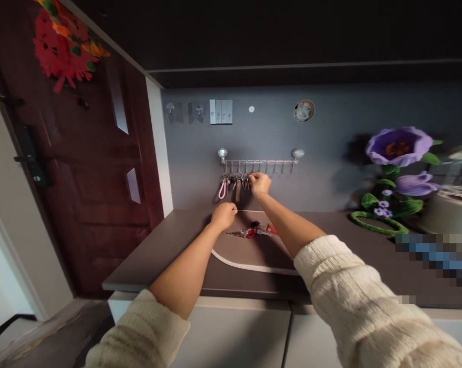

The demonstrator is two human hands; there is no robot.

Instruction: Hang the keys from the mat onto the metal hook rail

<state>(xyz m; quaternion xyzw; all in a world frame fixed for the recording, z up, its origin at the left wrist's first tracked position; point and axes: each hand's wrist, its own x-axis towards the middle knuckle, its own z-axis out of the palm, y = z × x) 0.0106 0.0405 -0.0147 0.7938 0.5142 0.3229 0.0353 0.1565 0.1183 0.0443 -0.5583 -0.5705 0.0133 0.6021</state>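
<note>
- Right hand (260, 184): fingers curled, thumb and fingertips drawn together at the row of hanging keys; cannot tell whether a ring or key is pinched between them.
- Left hand (224, 216), at about eight o'clock from the right: loosely fisted; contents, if any, hidden.
- Key relation: brown strap-shaped key fob (237, 191) lies at nine o'clock from the right grip, long axis near twelve-to-six; pink looped cord fob (221, 191) hangs farther along the same line. Right hand looks nearer to the brown one.
- Both hang from a clear, slim hook rail (259, 162), which runs nine-to-three just above the right fingers.
- Second bunch, metal keys with red tags (250, 233), lies at four o'clock from the left hand, spread roughly nine-to-three.
- Surface: this bunch rests on a brown, white-edged mat (238, 253) atop a dark brown counter (146, 250).
- Room: grey wall panel (330, 184) behind; dark red panelled door (96, 199) towards ten o'clock; purple fabric-look flower (397, 158) near two o'clock.
</note>
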